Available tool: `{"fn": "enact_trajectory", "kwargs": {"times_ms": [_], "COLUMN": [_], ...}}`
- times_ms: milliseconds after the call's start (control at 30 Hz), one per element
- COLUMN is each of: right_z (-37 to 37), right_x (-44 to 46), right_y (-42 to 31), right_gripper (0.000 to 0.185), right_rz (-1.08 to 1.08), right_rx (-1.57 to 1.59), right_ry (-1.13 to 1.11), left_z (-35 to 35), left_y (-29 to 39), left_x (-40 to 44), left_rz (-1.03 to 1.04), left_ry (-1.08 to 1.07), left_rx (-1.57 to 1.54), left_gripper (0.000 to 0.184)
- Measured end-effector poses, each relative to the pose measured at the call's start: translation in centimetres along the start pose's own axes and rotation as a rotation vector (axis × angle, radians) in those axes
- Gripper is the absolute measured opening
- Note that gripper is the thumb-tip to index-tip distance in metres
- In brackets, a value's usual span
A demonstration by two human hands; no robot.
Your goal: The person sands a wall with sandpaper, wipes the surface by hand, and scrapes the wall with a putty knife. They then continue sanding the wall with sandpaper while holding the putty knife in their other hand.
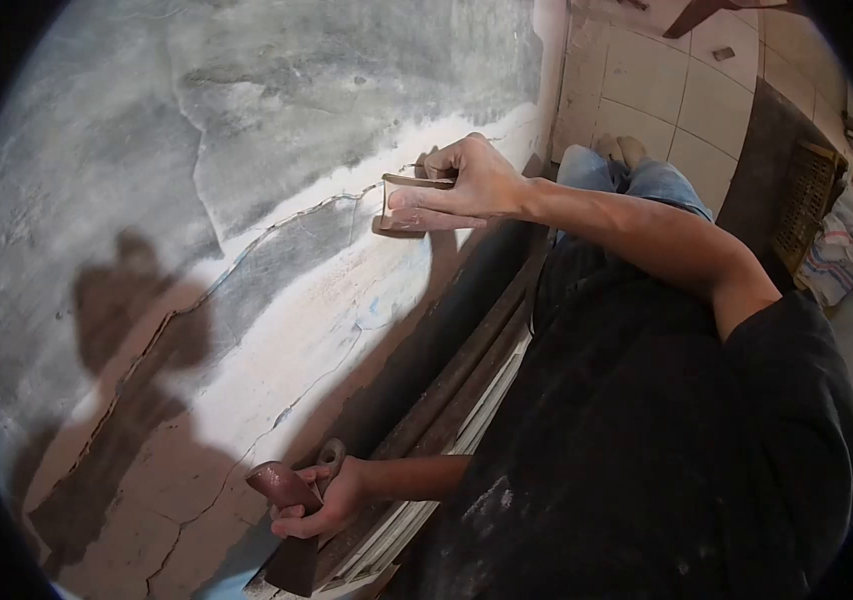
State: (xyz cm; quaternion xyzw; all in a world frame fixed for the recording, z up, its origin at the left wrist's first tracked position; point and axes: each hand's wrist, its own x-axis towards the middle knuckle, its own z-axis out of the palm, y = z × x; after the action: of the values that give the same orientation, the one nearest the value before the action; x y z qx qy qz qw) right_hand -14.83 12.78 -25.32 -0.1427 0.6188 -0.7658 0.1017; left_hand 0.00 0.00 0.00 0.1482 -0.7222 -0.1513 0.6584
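Thin brown-edged pad (419,182), clamped in right grip (477,185), could be snagged by jagged plaster crack (175,314), left of centre; rounded brown tool (287,487) clasped in left grip (337,498).

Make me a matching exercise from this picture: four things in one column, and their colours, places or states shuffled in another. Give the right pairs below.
1. Right hand
2. Left hand
3. Shirt
4. Jeans

A. Black, with pale smudges
B. Blue
C. At the cracked wall, holding a thin flat piece
D. Gripping a reddish-brown rounded piece

Pairs: 1-C, 2-D, 3-A, 4-B
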Motion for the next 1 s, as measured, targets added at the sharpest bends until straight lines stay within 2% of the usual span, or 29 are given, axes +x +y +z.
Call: {"fn": "enact_trajectory", "kwargs": {"times_ms": [67, 100, 200, 300, 333, 433, 533, 633, 667, 767, 867, 967, 1000], "right_z": [0.9, -3.1, 0.8, 0.3, -0.2, -0.5, 0.5, 1.0, 1.0, -0.2, 0.2, 0.5, 0.6], "right_x": [-0.2, 1.6, 1.9, 0.3, 0.0, -0.1, 1.5, 1.5, 1.0, 0.5, 0.5, 0.7, 0.8], "right_y": [-0.5, 0.5, -2.4, 1.2, 1.4, 1.1, -2.6, -2.4, -0.7, 1.2, 0.0, -1.4, -1.1], "right_gripper": [0.057, 0.057, 0.062, 0.062, 0.062, 0.062, 0.064, 0.068, 0.068, 0.067, 0.066, 0.065, 0.065], "right_rz": [0.053, 0.007, 0.048, 0.068, 0.116, 0.065, 0.029, 0.036, -0.071, 0.031, -0.021, 0.001, -0.025], "right_rx": [0.026, -0.113, -0.013, -0.109, -0.048, 0.031, -0.023, -0.057, 0.011, -0.164, -0.047, 0.0, -0.005], "right_ry": [-0.002, -0.058, -0.104, -0.082, -0.071, -0.072, -0.108, -0.122, -0.023, -0.08, -0.051, -0.069, -0.061], "left_z": [0.4, 1.2, 0.4, -0.1, 0.0, -0.2, 0.1, -0.1, -0.2, 0.4, -0.7, 0.8, 0.6], "left_y": [0.6, -1.2, -0.1, -0.1, -0.1, -0.3, -0.3, -0.3, -0.3, 0.0, -0.8, 0.5, 0.3], "left_x": [1.0, -4.3, -0.5, -0.2, -0.2, -0.4, -0.7, -0.4, -0.4, -0.7, -0.1, -1.0, -0.8], "left_rz": [0.014, -0.102, -0.045, -0.021, -0.008, -0.032, -0.039, -0.05, -0.065, -0.018, -0.042, -0.082, -0.068], "left_ry": [-0.01, 0.098, 0.06, 0.05, 0.064, 0.068, 0.043, 0.046, 0.053, 0.087, 0.002, 0.134, 0.107], "left_rx": [0.017, -0.039, 0.014, 0.052, 0.055, 0.042, 0.059, 0.072, 0.072, 0.086, 0.063, 0.164, 0.15], "left_gripper": [0.034, 0.034, 0.035, 0.036, 0.036, 0.036, 0.035, 0.035, 0.035, 0.035, 0.035, 0.036, 0.036]}}
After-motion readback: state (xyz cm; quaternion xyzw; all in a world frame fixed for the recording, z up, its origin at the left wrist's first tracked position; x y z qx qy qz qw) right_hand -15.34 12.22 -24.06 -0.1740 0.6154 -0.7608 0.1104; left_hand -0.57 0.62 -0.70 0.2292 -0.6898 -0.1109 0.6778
